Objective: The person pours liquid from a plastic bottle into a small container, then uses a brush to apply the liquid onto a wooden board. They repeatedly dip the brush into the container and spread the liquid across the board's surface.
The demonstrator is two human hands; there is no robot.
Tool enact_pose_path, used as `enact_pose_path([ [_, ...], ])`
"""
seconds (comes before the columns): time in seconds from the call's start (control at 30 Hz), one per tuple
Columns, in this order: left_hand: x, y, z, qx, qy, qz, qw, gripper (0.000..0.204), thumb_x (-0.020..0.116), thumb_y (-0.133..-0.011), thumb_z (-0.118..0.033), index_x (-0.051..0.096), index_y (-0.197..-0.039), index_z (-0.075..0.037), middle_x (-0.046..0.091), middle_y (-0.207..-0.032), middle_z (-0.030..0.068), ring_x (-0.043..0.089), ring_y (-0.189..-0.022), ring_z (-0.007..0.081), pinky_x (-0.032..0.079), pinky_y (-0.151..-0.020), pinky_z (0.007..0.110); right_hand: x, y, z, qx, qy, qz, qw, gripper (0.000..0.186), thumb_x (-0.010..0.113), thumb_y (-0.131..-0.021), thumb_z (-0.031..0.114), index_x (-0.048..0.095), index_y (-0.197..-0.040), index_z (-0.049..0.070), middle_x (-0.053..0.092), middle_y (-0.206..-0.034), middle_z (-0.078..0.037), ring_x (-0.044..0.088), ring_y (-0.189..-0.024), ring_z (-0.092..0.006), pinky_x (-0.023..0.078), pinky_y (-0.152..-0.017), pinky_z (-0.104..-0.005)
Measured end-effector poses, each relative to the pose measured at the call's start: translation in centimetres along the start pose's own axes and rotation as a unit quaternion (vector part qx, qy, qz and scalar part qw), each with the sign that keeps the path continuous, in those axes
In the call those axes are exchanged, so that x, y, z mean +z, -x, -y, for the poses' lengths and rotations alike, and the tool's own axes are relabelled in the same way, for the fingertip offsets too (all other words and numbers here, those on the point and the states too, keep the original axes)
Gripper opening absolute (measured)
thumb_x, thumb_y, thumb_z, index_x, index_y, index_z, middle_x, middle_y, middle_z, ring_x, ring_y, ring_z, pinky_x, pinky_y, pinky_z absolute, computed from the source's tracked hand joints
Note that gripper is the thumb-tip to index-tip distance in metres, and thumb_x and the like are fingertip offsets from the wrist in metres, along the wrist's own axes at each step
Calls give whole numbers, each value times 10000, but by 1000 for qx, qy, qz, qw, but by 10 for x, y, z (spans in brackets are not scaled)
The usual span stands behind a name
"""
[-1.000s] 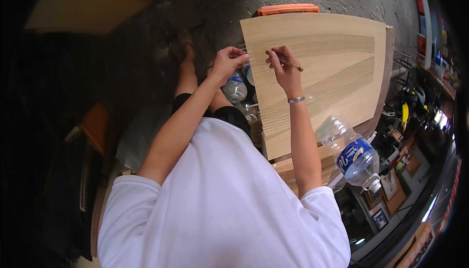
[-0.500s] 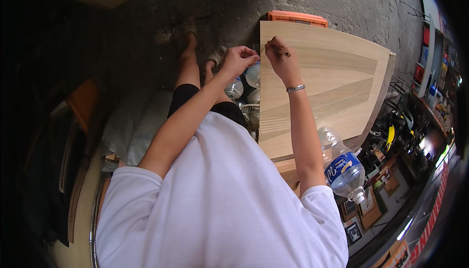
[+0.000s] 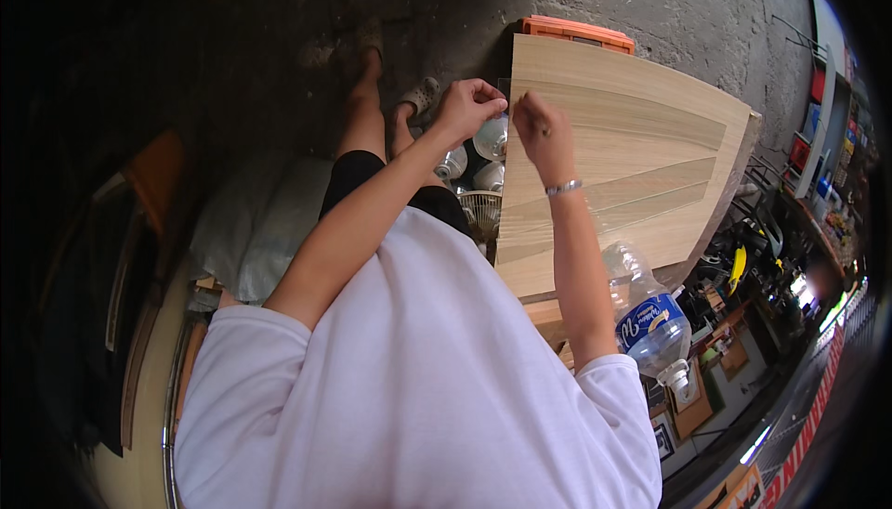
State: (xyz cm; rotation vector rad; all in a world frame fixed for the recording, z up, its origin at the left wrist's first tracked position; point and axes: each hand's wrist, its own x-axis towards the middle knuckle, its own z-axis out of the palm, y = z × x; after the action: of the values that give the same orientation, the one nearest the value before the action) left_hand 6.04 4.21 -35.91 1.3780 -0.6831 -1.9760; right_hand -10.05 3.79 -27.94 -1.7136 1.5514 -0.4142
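My left hand (image 3: 469, 110) is closed in a pinch at the near-left edge of a clear, thin sheet (image 3: 505, 91), which juts slightly past the wooden board (image 3: 613, 100). Just to its right, my right hand (image 3: 546, 133) hovers over the board's left edge, its fingers curled around a slim stick-like tool. Only the brownish end of the tool (image 3: 546, 131) shows, and its tip is hidden. Light wood grain and darker wedge-shaped bands show on the board.
An orange plastic case (image 3: 581, 33) lies at the board's far edge. A large clear water bottle (image 3: 655, 323) with a blue label lies by my right forearm. Several clear bottles (image 3: 491, 140) and a pale basket (image 3: 481, 212) sit left of the board. Grey plastic sheeting (image 3: 260, 226) lies at left.
Both hands have shifted slightly right and my right hand a little nearer to me. The whole view has swung slightly. The tool is less visible now.
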Motion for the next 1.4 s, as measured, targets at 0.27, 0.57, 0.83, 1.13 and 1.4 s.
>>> enact_pose_path([
  [0.27, -16, 15, 0, 23, 17, -10, 1000, 106, 751, -860, -41, 696, -918, 28, 720, -812, 71, 669, -724, 102, 547, -676, 251, 5, 16, -26, 99, -228, -143, 958, 112, 590, -1026, 118, 593, -995, 10, 685, -808, -61, 631, -712, -82, 486, -598, -238],
  [0.57, -31, 17, -4, -8, -7, 13, 1000, 95, 738, -880, -26, 690, -943, 25, 712, -839, 59, 668, -758, 107, 554, -720, 244, 17, -6, -47, 82, -354, -174, 915, 94, 572, -1036, 121, 575, -1030, 27, 684, -836, -66, 634, -740, -102, 490, -648, -229],
  [0.83, -23, 16, -9, -5, -2, 0, 1000, 112, 738, -877, -28, 689, -952, 40, 722, -849, 80, 677, -755, 113, 567, -717, 256, 7, -11, -44, 85, -354, -185, 913, 115, 587, -1027, 127, 577, -1025, 12, 683, -847, -79, 644, -741, -111, 509, -657, -238],
  [1.13, -21, 10, -2, -9, 4, 10, 1000, 112, 745, -881, -35, 692, -960, 26, 720, -863, 72, 684, -766, 123, 581, -722, 265, 6, -11, -51, 89, -344, -186, 916, 114, 582, -1031, 130, 581, -1039, 17, 685, -835, -76, 635, -750, -110, 503, -679, -242],
  [1.4, -48, 14, 20, -39, 22, 0, 999, 148, 756, -889, -70, 699, -986, 25, 722, -868, 68, 686, -766, 125, 575, -723, 258, 7, -14, -49, 96, -356, -190, 910, 113, 578, -1031, 129, 586, -1054, 19, 684, -845, -77, 641, -751, -113, 513, -677, -241],
])
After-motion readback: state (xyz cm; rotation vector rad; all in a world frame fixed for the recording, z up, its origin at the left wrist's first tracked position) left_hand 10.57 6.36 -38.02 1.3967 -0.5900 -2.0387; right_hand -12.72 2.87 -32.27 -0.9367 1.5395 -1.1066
